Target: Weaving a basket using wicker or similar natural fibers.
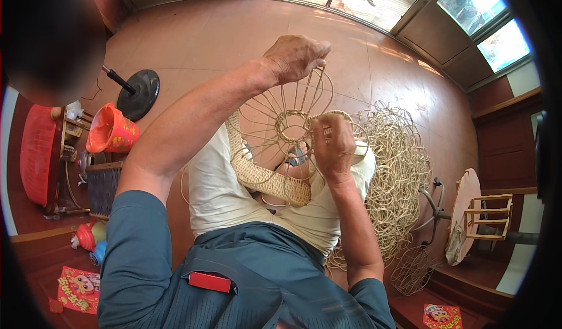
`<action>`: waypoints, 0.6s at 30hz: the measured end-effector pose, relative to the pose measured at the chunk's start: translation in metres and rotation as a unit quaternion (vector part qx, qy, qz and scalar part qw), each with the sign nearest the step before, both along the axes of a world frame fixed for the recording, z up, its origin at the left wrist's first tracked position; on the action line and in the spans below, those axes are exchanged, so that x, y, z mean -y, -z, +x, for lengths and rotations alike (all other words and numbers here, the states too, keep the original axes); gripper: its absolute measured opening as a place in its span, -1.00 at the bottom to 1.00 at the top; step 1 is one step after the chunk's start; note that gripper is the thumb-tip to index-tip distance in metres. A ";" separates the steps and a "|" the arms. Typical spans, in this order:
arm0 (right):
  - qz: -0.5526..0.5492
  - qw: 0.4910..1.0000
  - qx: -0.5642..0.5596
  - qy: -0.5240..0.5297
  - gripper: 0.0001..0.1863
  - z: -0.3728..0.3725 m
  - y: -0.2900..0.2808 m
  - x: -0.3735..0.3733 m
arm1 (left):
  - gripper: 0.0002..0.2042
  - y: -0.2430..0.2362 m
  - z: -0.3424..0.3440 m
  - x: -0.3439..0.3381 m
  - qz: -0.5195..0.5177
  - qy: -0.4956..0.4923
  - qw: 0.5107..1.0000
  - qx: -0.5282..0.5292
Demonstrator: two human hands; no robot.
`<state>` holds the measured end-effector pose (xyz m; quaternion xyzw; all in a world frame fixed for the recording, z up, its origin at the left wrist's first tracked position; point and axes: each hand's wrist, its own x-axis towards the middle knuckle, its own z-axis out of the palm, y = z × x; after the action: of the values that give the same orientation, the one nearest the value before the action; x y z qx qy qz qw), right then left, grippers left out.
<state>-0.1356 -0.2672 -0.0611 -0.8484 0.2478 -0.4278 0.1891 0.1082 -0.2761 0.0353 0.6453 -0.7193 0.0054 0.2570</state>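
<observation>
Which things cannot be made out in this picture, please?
All in the head view:
Bare left hand: palm hidden by the back of the hand.
Bare right hand: palm likewise hidden.
Large dark round shape, upper left: blurred.
Flat red packet: lower part hidden by the dark teal shirt pocket.

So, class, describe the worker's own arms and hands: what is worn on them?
The left hand and right hand are bare, with no gloves or watch showing. The left sleeve and right sleeve are short, dark blue-green cloth, ending near the elbows.
</observation>
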 end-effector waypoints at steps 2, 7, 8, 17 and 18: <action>0.010 1.000 0.012 0.019 -0.86 -0.004 -0.010 0.007 | -0.79 0.000 0.001 -0.001 0.007 -0.005 1.000 0.000; 0.062 0.996 0.056 0.042 -0.93 0.001 -0.031 0.031 | -0.78 0.003 0.004 -0.003 -0.003 -0.011 1.000 -0.013; 0.062 0.996 0.050 0.047 -0.93 0.002 -0.035 0.035 | -0.78 0.002 0.002 -0.003 -0.005 -0.010 1.000 -0.019; 0.087 0.995 0.041 0.021 -0.86 0.037 -0.047 0.055 | -0.80 -0.007 0.003 -0.002 0.038 -0.025 0.998 -0.035; 0.086 0.995 0.041 0.021 -0.86 0.040 -0.047 0.058 | -0.80 -0.009 0.002 -0.002 0.037 -0.025 0.998 -0.035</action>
<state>-0.0960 -0.3249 -0.0138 -0.8051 0.2934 -0.4437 0.2622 0.1103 -0.2745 0.0438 0.6720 -0.6934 -0.0374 0.2575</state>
